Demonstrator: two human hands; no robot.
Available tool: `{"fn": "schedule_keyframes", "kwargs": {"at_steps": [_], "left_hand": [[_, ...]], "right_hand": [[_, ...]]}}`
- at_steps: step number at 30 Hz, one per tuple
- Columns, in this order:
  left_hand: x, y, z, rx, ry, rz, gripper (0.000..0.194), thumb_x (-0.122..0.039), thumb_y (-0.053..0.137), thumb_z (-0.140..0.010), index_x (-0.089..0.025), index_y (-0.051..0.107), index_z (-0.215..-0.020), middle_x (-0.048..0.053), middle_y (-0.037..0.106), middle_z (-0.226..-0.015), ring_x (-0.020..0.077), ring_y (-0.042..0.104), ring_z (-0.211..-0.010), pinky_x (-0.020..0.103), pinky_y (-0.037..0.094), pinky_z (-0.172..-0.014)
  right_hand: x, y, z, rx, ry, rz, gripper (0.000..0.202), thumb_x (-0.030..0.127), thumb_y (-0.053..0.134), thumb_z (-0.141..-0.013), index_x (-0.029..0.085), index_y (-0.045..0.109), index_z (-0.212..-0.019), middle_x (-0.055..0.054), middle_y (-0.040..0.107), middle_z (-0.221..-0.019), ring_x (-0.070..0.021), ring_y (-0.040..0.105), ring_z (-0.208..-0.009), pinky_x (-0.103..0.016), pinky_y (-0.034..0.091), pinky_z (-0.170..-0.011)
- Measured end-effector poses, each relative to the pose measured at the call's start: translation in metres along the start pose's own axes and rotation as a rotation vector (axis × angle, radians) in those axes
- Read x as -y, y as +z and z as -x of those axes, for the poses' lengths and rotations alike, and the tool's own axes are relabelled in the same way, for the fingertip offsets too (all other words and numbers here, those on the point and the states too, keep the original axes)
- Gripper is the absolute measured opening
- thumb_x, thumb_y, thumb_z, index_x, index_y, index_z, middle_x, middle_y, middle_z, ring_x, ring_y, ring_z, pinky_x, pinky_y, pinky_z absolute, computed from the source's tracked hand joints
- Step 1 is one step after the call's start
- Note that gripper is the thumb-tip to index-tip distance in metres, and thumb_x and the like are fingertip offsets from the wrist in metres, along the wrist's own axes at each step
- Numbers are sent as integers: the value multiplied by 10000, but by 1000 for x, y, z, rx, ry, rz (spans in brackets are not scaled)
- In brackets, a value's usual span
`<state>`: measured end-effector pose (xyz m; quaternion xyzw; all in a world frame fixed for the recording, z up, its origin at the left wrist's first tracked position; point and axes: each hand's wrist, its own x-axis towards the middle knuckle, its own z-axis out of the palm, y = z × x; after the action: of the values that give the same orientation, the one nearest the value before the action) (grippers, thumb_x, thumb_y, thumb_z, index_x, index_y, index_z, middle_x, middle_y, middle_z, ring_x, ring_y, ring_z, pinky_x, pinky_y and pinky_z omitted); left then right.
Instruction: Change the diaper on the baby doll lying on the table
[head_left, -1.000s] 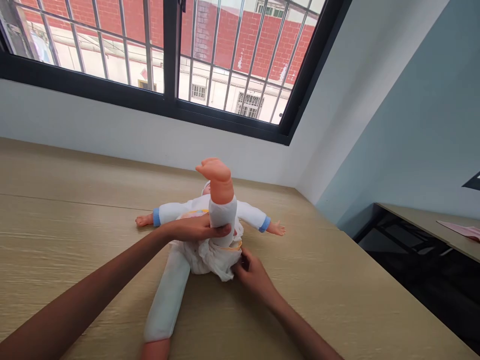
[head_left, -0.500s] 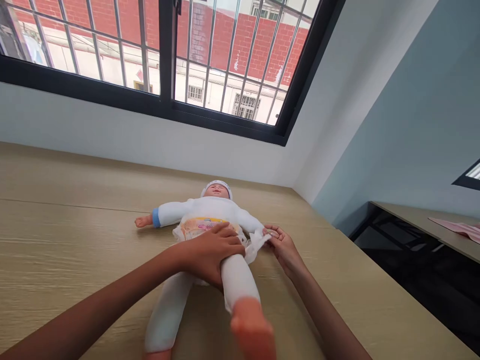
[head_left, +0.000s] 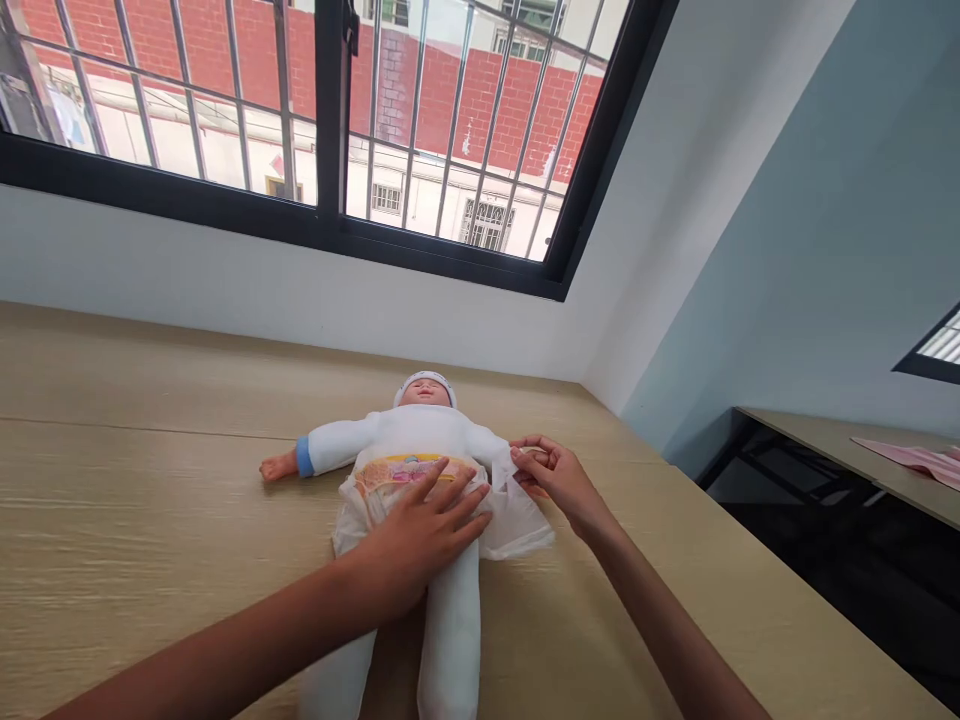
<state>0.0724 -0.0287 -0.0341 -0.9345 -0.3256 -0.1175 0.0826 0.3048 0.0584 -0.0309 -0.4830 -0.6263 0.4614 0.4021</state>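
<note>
Doll [head_left: 420, 430] lies on its back on the wooden table [head_left: 150, 540], in the lower middle of the frame. Its long axis runs nearly up and down the picture, the capped head [head_left: 425, 390] toward the window [head_left: 330, 130] and the 2 legs toward the bottom edge, where they run out of view. The arm at centre left points outward, ending in a blue cuff [head_left: 304, 456]; the other slants down toward the right hand [head_left: 534, 468], which partly hides its end.

At the hips sits a white diaper [head_left: 379, 485]. The left hand [head_left: 431, 525] rests flat across its front and the top of a leg, fingers spread apart. The right hand pinches the edge of the diaper's loose white side flap, thumb and fingertips together on it.

0.5 s ago the left hand was wrapped over the thigh and that leg was raised toward the camera; 1.0 s ago it stood upright. Now it lies straight, and the flap fans out wider at its side.

Across the diaper's front runs a yellow-edged, pinkish printed band [head_left: 375, 475], its print partly covered and too small to read.
</note>
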Motion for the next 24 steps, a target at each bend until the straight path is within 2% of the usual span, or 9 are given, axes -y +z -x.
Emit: {"fn": "schedule_keyframes", "kwargs": {"at_steps": [1,3,5,8,11,13,15,19,24], "left_hand": [[-3,-5,3,-17,-22,7,770,-13,684,-682,-150,534,-1425,160,493,-1568,395,440,-1444,605,339,-1199],[-7,-16,5,-58,-40,36,753,-50,683,-693,-216,549,-1416,99,545,-1537,363,476,-1424,542,380,-1194],[-8,-24,1,-108,-60,68,598,-119,672,-766,-259,596,-1343,47,646,-1430,309,547,-1359,484,429,-1166],[-3,-23,-11,-179,-143,77,386,-216,596,-919,-209,603,-1305,93,707,-1282,299,624,-1238,517,493,-1085],[5,-10,-20,-208,-188,53,500,-281,632,-939,-180,519,-1415,164,647,-1363,356,600,-1273,593,504,-1046],[10,-2,-22,-205,-167,38,611,-302,696,-904,-193,471,-1462,176,603,-1433,375,570,-1319,617,492,-1058],[12,2,-22,-202,-125,23,642,-288,713,-894,-191,453,-1473,164,605,-1444,369,558,-1340,624,471,-1085],[14,7,-22,-225,-68,-12,541,-263,662,-939,-146,482,-1435,147,684,-1345,361,603,-1292,626,460,-1093],[14,8,-22,-260,-18,-42,389,-321,567,-1006,-90,569,-1318,173,689,-1332,371,606,-1287,599,474,-1081]], "right_hand": [[13,0,-2,78,-6,64,255,353,643,-986,144,645,-1132,-41,690,-1017,-152,681,-821,-332,602,-738],[38,0,-5,225,-13,195,251,352,637,-990,143,647,-1130,-31,692,-979,-143,678,-784,-323,600,-722],[60,0,-6,337,-19,317,240,345,642,-988,142,650,-1116,-19,691,-936,-132,670,-738,-308,594,-692],[80,2,-5,430,-48,450,229,341,642,-988,142,656,-1099,-9,690,-894,-132,671,-727,-314,592,-702],[88,3,-5,438,-74,508,242,360,625,-997,145,653,-1106,-4,689,-867,-140,677,-737,-332,593,-729],[89,2,-5,452,-80,510,250,363,618,-1001,145,649,-1118,-2,693,-852,-147,690,-746,-343,596,-743],[90,0,-7,480,-86,503,247,352,620,-1000,144,646,-1131,1,699,-835,-155,705,-761,-351,597,-760],[90,-7,-11,484,-104,520,219,324,623,-997,150,648,-1128,15,693,-776,-161,707,-755,-349,590,-753],[90,-15,-13,493,-113,517,185,237,613,-990,145,633,-1150,25,700,-743,-166,726,-765,-357,587,-783]]}}
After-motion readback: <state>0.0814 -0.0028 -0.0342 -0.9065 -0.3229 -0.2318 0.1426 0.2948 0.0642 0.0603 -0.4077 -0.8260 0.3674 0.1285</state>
